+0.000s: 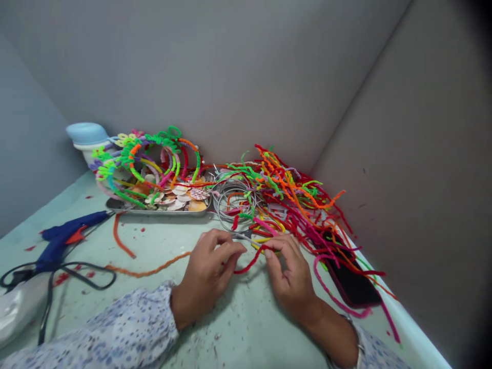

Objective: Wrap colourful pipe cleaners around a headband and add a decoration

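Observation:
A short red pipe cleaner (250, 264) hangs in a shallow curve between my two hands, above the pale green table cover. My left hand (209, 269) pinches its left end, and the fingertips partly hide it. On the other side my right hand (290, 271) grips the right end between thumb and forefinger. An orange pipe cleaner (154, 270) lies on the table to the left, running up to my left hand. Just beyond my fingers are pliers (265, 233) with red and yellow handles, beside a coil of grey wire (234, 200).
A metal tray (177, 211) holds shell-like discs and colourful pipe-cleaner rings (154, 154). Behind it stands a blue-lidded container (90, 136). A blue glue gun (63, 241) with a black cord lies left. Right are heaped pipe cleaners (295, 189) and a dark phone (353, 282). Grey walls enclose the table.

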A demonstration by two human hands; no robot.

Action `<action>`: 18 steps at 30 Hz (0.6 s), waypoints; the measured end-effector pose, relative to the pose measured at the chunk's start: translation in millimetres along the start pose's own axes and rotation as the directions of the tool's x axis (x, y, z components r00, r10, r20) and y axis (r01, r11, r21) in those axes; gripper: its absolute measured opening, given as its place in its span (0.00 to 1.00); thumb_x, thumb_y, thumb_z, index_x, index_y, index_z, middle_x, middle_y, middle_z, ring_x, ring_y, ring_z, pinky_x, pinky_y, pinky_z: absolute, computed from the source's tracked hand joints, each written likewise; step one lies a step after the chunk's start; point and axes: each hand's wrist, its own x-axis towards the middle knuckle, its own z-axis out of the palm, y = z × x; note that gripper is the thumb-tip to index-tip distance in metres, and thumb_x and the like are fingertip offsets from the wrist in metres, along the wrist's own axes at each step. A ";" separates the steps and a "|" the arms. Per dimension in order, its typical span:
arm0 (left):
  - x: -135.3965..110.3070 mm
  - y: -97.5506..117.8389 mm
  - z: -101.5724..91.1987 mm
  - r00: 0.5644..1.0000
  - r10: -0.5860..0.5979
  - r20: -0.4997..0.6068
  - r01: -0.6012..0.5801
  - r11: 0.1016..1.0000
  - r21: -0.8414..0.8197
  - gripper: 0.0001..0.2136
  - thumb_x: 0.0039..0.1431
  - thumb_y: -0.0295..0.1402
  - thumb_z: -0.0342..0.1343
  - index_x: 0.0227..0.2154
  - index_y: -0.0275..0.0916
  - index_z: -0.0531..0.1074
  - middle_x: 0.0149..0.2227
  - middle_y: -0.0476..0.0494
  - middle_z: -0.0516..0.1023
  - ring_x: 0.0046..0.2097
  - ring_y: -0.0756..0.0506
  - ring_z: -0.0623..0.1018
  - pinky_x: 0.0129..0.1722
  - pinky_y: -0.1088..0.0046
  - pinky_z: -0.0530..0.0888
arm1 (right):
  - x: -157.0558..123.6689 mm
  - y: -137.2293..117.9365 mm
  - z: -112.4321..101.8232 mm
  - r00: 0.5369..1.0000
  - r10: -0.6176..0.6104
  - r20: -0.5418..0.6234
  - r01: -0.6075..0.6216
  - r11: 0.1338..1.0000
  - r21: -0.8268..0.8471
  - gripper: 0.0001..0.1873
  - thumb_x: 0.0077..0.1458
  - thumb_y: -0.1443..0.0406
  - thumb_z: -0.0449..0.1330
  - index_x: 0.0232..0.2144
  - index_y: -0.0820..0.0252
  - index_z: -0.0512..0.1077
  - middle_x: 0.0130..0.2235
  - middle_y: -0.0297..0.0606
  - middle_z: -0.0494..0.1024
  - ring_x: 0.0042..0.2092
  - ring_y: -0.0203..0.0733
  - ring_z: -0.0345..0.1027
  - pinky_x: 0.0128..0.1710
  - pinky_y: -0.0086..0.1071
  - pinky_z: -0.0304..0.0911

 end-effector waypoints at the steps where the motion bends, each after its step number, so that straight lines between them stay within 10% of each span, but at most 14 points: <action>1: 0.0 -0.2 -0.9 0.999 0.019 -0.047 -0.016 0.998 0.066 0.09 0.59 0.22 0.54 0.39 0.43 0.71 0.37 0.45 0.67 0.41 0.45 0.69 0.40 0.66 0.68 | 0.1 -0.4 0.0 1.000 -0.005 0.018 0.005 1.000 0.008 0.06 0.59 0.71 0.52 0.38 0.58 0.66 0.37 0.38 0.71 0.41 0.43 0.65 0.44 0.41 0.60; 18: 2.4 1.9 -2.8 0.976 0.217 0.015 -0.216 0.959 0.181 0.03 0.58 0.28 0.58 0.35 0.42 0.73 0.35 0.46 0.75 0.41 0.44 0.70 0.48 0.57 0.61 | -0.6 -6.8 0.8 0.983 -0.110 0.149 0.096 0.991 0.092 0.08 0.57 0.73 0.53 0.38 0.59 0.66 0.35 0.39 0.71 0.39 0.43 0.64 0.43 0.42 0.58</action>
